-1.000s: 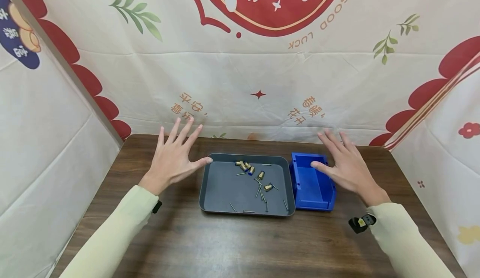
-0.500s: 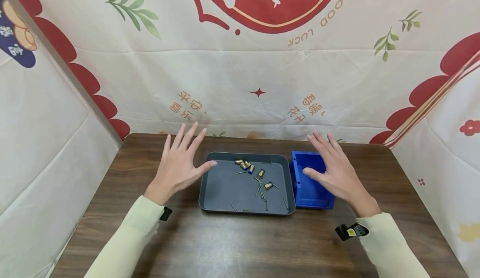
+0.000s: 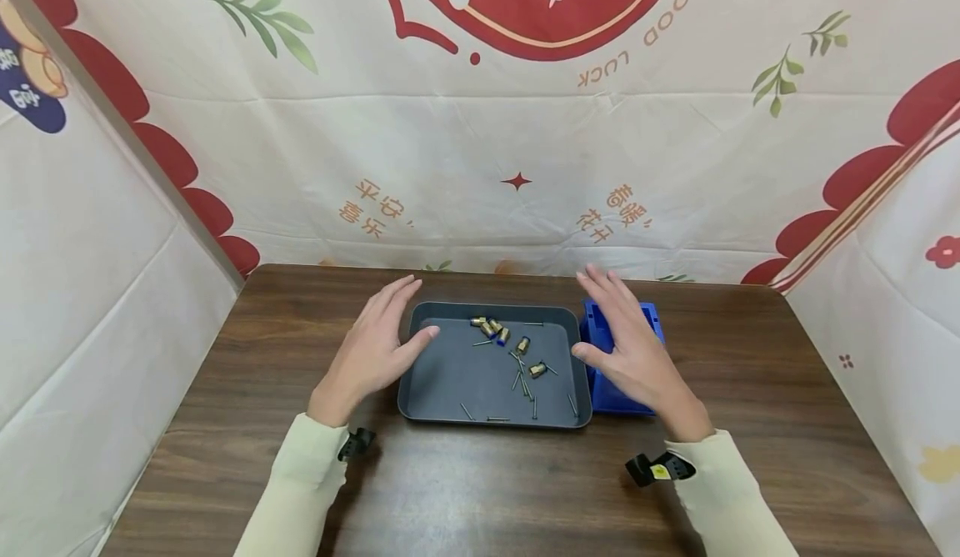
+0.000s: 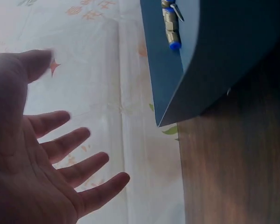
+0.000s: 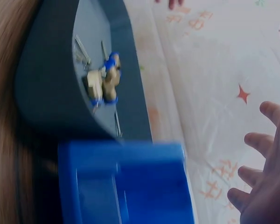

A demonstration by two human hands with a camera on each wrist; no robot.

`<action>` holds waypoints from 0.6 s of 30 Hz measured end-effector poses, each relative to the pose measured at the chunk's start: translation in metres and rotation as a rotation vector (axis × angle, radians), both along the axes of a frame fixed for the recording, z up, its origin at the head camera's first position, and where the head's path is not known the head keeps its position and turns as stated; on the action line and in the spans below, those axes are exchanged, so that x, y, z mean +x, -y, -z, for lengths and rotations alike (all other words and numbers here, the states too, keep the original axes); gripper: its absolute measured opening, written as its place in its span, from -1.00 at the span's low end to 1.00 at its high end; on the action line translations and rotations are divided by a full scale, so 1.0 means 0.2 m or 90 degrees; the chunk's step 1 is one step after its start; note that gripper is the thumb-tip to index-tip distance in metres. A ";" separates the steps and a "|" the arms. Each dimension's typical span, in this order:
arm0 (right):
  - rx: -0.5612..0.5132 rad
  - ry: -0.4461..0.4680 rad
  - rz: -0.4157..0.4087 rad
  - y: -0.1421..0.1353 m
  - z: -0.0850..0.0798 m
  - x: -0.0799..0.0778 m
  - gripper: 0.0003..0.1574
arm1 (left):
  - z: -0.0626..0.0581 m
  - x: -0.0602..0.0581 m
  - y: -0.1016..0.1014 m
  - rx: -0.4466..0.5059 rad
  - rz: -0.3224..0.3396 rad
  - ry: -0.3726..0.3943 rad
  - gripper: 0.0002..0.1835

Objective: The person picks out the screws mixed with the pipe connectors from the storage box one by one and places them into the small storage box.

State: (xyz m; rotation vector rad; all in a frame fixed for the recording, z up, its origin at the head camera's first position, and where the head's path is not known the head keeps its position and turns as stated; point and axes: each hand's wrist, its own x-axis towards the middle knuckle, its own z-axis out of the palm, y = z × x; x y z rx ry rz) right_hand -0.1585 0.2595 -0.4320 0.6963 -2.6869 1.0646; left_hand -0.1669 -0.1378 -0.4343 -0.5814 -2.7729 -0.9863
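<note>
A dark grey tray [image 3: 457, 382] lies on the table with several brass fittings with blue ends [image 3: 522, 345] and several thin screws [image 3: 498, 419] in it. My left hand [image 3: 367, 361] hovers by the tray's left rim, fingers extended and thumb apart, holding nothing. Above the blue bin [image 3: 622, 403], which stands against the tray's right side, my right hand [image 3: 633, 357] hangs with fingers spread and nothing in it; it hides part of the bin. The left wrist view shows the fittings [image 4: 171, 28] beyond the tray wall.
The brown wooden table [image 3: 480, 490] extends in front of the tray and to both sides. A white printed cloth [image 3: 450, 140] rises behind the table, with more cloth at left and right. Each wrist carries a small black camera [image 3: 356, 444].
Both hands have moved inward and toward each other. The left has come to the tray's left rim, and the right has shifted left across the bin. Tray and bin stay put.
</note>
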 end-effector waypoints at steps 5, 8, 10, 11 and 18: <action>-0.039 0.009 -0.026 0.07 0.00 -0.01 0.24 | 0.02 0.02 -0.02 0.011 -0.033 0.041 -0.20; -0.045 0.026 -0.039 0.11 0.00 -0.01 0.16 | 0.04 0.03 -0.02 0.024 -0.055 0.072 -0.18; -0.049 0.037 -0.048 0.13 0.00 -0.02 0.16 | 0.05 0.03 -0.03 0.037 -0.068 0.091 -0.15; -0.051 0.041 -0.053 0.14 0.00 -0.02 0.18 | 0.06 0.03 -0.03 0.043 -0.073 0.097 -0.14; -0.071 0.065 -0.096 0.22 0.01 -0.07 0.29 | 0.09 0.02 -0.03 0.044 -0.093 0.121 -0.13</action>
